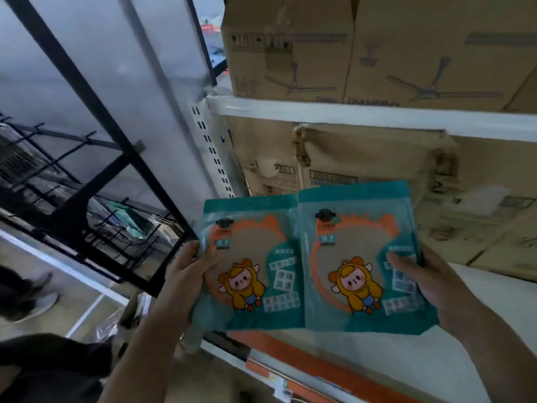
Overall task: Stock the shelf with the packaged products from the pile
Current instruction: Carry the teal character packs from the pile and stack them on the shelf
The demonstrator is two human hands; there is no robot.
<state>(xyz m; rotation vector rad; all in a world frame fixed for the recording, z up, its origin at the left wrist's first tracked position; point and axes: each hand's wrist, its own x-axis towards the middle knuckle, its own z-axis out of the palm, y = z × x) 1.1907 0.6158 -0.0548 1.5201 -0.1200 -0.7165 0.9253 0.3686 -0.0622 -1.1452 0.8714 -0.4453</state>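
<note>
A: Where are the teal packets?
B: The left packet (pixel 250 266) and the right packet (pixel 357 257) are held upright, side by side with edges overlapping, above the white shelf board (pixel 334 349) and in front of the cardboard boxes (pixel 479 225).
A: And the hands?
B: The left hand (pixel 186 274) grips the left packet's outer edge. The right hand (pixel 436 289) grips the right packet's outer edge, thumb on its face.

Head view faces the shelf (pixel 348 112) closely.

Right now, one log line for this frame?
left hand holds left packet | right hand holds right packet | both over white shelf
</note>
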